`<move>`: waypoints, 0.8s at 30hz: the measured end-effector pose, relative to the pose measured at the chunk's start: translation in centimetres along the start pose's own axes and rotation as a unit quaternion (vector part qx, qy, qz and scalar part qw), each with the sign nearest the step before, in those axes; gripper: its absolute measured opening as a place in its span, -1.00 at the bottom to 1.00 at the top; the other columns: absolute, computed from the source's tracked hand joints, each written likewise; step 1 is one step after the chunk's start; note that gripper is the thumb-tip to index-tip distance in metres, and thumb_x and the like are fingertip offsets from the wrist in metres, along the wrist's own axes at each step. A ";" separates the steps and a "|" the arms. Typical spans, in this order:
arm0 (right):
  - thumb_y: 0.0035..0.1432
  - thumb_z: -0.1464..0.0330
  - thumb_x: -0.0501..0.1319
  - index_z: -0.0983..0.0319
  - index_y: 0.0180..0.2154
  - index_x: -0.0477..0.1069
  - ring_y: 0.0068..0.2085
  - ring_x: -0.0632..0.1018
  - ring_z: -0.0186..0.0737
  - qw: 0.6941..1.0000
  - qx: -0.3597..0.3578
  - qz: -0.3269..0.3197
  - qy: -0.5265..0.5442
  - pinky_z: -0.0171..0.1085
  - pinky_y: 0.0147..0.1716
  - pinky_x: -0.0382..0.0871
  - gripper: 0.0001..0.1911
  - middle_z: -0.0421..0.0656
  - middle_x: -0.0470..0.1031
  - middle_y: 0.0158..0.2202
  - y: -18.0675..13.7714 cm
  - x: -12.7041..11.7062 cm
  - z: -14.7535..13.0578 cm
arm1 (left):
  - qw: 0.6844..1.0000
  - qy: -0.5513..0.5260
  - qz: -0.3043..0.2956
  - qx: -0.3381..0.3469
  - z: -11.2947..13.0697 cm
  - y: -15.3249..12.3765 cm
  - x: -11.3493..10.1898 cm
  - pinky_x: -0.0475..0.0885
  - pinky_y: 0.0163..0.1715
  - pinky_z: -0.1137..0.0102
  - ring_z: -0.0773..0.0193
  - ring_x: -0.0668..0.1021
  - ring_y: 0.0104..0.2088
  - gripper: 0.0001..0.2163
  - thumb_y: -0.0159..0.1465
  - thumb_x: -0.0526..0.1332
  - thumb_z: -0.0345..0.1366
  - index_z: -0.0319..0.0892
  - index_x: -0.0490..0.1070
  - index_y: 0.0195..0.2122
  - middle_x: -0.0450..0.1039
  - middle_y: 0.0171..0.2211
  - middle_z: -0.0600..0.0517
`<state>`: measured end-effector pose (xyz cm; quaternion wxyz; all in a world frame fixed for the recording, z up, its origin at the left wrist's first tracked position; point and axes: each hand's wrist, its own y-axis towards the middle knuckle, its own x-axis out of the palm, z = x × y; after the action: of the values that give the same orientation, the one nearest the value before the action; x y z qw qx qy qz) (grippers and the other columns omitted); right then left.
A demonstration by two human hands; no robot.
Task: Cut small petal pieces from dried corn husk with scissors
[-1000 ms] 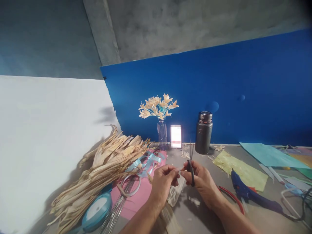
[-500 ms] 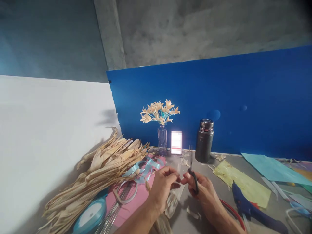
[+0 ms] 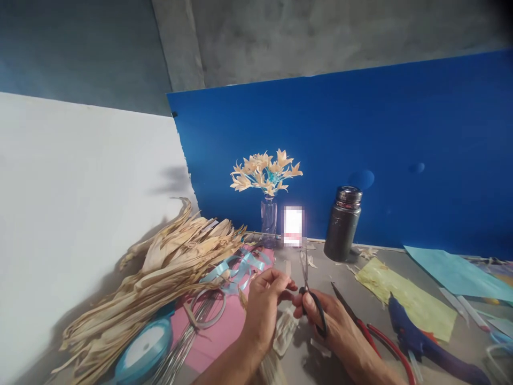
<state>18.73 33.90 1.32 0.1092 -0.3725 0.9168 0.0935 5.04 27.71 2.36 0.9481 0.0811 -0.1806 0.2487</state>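
My left hand (image 3: pixel 264 305) pinches a thin pale strip of dried husk (image 3: pixel 288 267) that stands up from its fingertips. My right hand (image 3: pixel 326 321) is closed on black-handled scissors (image 3: pixel 310 294), blades pointing up and away beside the strip. The two hands almost touch over the grey table (image 3: pixel 316 267). Under them lies a piece of pale husk (image 3: pixel 284 331).
A heap of dried corn husks (image 3: pixel 160 278) lies left, with a blue ribbon spool (image 3: pixel 142 350), wires and pink paper (image 3: pixel 224 331). A vase of husk flowers (image 3: pixel 267 214) and a dark flask (image 3: pixel 342 224) stand by the blue board. Red pliers (image 3: pixel 372 337), a glue gun (image 3: pixel 425 342) and paper sheets lie right.
The scissors have shifted left, closer to the strip, and my right hand has dropped a little. The camera tilted, so the red pliers now show.
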 end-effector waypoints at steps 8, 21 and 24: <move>0.17 -0.24 0.02 0.30 -0.45 0.41 -0.50 0.21 -0.35 0.997 -0.013 -0.064 0.050 -0.33 -0.50 0.06 -0.29 -0.21 0.27 -0.53 -0.6 1.6 0.2 | 0.998 0.056 0.037 0.013 0.7 -0.6 0.3 0.33 -0.52 0.49 0.38 0.43 -0.56 -0.77 0.17 0.27 -0.22 -0.21 0.35 -0.54 0.44 -0.52 0.02; 0.01 -0.36 0.00 0.30 -0.51 0.38 -0.51 0.25 -0.33 0.998 0.010 -0.066 0.019 -0.32 -0.52 0.05 -0.18 -0.18 0.28 -0.58 -0.3 2.1 0.9 | 0.991 0.109 0.016 0.076 1.8 -1.0 0.6 0.33 -0.51 0.46 0.35 0.42 -0.58 -0.76 0.20 0.24 -0.20 -0.19 0.36 -0.54 0.40 -0.57 0.05; 0.03 -0.34 0.02 0.29 -0.51 0.38 -0.51 0.25 -0.33 0.998 0.012 -0.066 0.016 -0.32 -0.52 0.05 -0.21 -0.19 0.29 -0.58 -0.4 2.1 0.8 | 0.988 0.122 0.009 0.092 1.7 -0.9 0.6 0.33 -0.50 0.46 0.35 0.41 -0.58 -0.76 0.22 0.23 -0.20 -0.19 0.35 -0.54 0.39 -0.58 0.06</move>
<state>17.67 32.47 -0.08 0.1051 -0.4323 0.8929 0.0694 5.45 26.77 4.14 0.9494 0.1355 -0.0408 0.2804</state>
